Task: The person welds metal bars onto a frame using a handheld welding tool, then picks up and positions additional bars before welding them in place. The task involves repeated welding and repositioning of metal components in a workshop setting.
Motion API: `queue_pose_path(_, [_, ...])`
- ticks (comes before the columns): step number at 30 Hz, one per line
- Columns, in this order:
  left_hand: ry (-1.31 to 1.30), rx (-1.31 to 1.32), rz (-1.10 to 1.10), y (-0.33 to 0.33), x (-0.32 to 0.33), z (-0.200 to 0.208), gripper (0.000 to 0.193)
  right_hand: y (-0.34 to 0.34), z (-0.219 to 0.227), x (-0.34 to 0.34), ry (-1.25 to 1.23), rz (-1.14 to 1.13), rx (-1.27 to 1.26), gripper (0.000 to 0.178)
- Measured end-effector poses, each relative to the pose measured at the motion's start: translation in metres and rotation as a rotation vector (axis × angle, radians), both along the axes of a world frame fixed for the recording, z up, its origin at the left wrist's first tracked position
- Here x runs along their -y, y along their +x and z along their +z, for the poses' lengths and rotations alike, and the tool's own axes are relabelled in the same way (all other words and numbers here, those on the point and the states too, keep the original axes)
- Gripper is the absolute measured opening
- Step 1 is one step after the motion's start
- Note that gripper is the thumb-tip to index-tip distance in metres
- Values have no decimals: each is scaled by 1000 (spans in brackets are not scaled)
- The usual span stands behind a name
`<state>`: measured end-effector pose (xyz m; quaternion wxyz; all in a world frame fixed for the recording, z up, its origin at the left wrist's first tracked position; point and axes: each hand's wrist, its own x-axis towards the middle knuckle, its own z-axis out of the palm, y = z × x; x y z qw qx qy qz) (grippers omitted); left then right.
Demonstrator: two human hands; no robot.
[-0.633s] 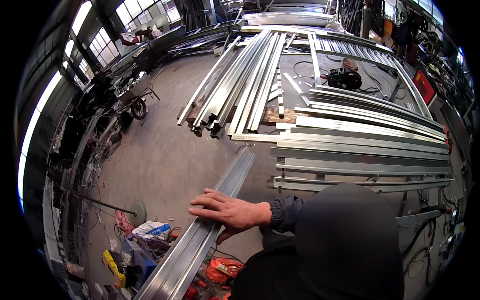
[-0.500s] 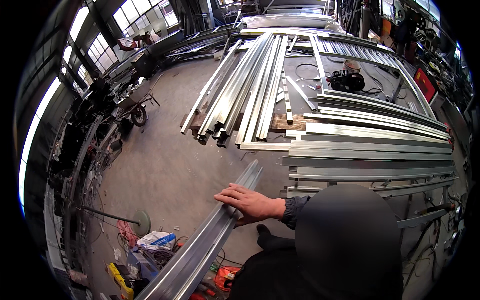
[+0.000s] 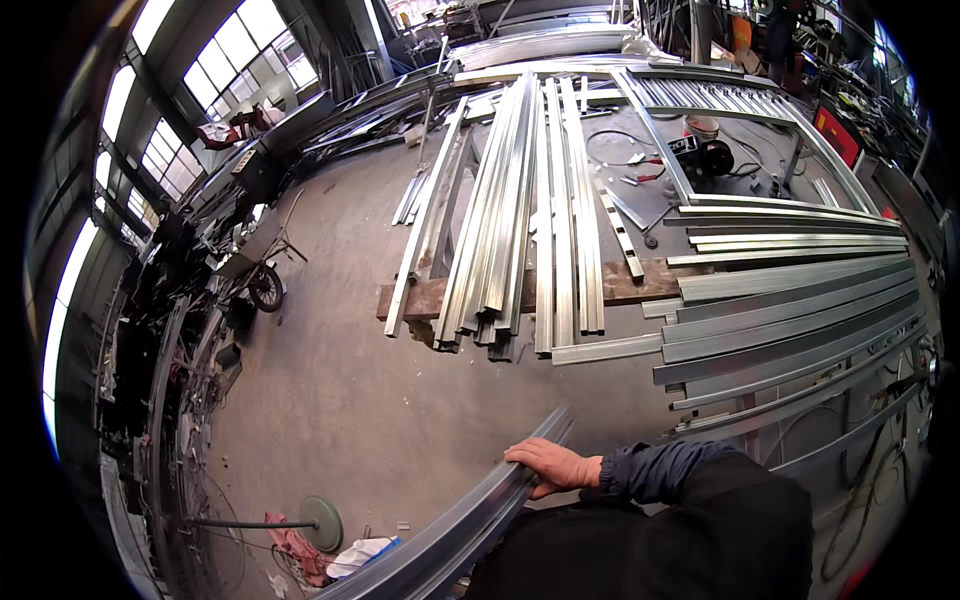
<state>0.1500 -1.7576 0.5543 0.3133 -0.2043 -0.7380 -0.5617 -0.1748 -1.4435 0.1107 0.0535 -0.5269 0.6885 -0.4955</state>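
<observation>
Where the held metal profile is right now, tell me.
In the head view, the metal profile slants from the lower edge, left of centre, up to the right, held by the right hand, left of the sleeve.

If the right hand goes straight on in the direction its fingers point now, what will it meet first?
Past the long metal profile it holds, the right hand would cross above grey floor and probably first meet the metal clutter at the left, though depth is unclear.
</observation>
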Motion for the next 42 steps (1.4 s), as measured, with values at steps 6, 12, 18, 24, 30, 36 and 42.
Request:
queue_pose_path(6, [341,-204,-318,-224,122,-67,119,-27,-37,86,62,-380,-3,83])
queue_pose_path(12, [521,54,-307,-362,227,-78,129,-30,-31,143,219,-695,77,82])
queue_pose_path(18, [512,218,-424,-528,302,-140,103,-10,-31,214,355,-966,243,74])
queue_pose_path(24, [565,615,-560,-679,352,-217,86,-36,-61,300,450,-1092,508,76])
queue_pose_path(30, [713,1028,-578,-826,371,-322,50,-63,-62,404,529,-1184,886,73])
queue_pose_path(36, [691,1229,-644,-941,380,-407,35,-118,12,506,417,-1295,1286,86])
queue_pose_path(42, [699,1482,-733,-1073,382,-484,33,-168,-33,615,26,-1588,1423,101])
